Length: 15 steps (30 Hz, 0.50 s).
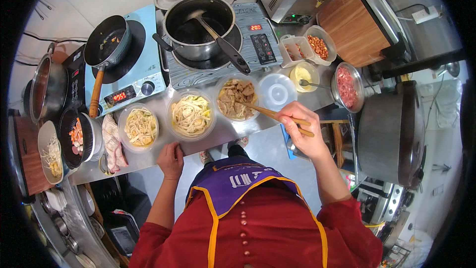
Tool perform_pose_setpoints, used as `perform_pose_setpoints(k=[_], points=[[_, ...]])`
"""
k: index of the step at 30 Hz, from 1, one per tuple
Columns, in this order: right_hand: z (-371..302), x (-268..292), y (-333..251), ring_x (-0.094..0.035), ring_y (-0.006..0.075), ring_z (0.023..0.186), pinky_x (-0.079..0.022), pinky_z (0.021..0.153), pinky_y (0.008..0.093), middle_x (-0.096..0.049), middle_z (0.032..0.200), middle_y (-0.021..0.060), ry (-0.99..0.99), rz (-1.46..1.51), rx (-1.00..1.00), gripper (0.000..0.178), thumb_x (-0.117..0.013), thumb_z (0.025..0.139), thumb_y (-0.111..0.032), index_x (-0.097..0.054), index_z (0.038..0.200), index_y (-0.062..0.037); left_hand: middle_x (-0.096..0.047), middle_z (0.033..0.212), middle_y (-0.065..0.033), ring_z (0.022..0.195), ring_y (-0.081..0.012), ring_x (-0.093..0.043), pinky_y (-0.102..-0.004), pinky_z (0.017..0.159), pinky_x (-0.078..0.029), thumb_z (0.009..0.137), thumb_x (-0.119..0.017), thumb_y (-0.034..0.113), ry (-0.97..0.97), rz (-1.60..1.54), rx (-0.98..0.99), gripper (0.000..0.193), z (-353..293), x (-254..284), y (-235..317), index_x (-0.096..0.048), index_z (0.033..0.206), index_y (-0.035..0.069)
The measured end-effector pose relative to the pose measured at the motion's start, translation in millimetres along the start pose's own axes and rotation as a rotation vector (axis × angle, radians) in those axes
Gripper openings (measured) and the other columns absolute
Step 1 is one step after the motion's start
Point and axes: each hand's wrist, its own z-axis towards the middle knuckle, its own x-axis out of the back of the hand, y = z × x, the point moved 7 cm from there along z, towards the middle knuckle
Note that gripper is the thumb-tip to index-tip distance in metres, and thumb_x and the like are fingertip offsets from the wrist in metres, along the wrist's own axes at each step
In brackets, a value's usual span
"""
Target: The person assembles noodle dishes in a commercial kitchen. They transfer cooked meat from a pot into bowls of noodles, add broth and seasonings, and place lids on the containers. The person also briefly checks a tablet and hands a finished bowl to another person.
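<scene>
My right hand (303, 128) is closed round a pair of wooden chopsticks (267, 112). Their tips touch the brown sliced meat (239, 98) in a round clear plastic bowl (256, 89). Curled at the counter's front edge, my left hand (171, 161) has its fingers folded in and holds nothing that I can see. Beside it on the far side are two more plastic bowls of pale noodles, the middle bowl's noodles (191, 115) and the left bowl's noodles (141, 127). A translucent round lid (277, 92) lies right of the meat bowl.
Behind the bowls, a pot (198, 49) with a ladle (218, 37) inside stands on an induction cooker (258, 49); the handle juts toward me. A frying pan (107, 42) sits left. At right are a yellow paste tub (303, 74), nuts (317, 44) and raw meat (348, 87).
</scene>
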Motion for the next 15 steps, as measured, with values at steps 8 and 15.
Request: perform_pose_setpoints(k=[8,15], points=[[-4,4,-11,-0.058,0.0202,0.067,-0.046,0.063,0.0289,-0.061,0.076,0.0098,0.018,0.027,0.047,0.01,-0.061,0.088,-0.006,-0.064,0.083,0.0016,-0.057,0.074,-0.0096,0.066,-0.0292,-0.058,-0.0377,0.059,-0.046,0.079,-0.062,0.003,-0.023,-0.012,0.043,0.011,0,-1,-1,-0.061,0.089,0.008],[8,-20,0,-0.057,0.0198,0.068,-0.046,0.064,0.0293,-0.06,0.077,0.0097,0.024,0.025,0.079,0.012,-0.059,0.089,-0.007,-0.063,0.082,0.0015,-0.058,0.075,-0.0096,0.068,-0.0293,-0.059,-0.0374,0.06,-0.047,0.079,-0.062,0.003,0.015,-0.006,-0.008,0.011,2,2,3,-0.061,0.088,0.008]])
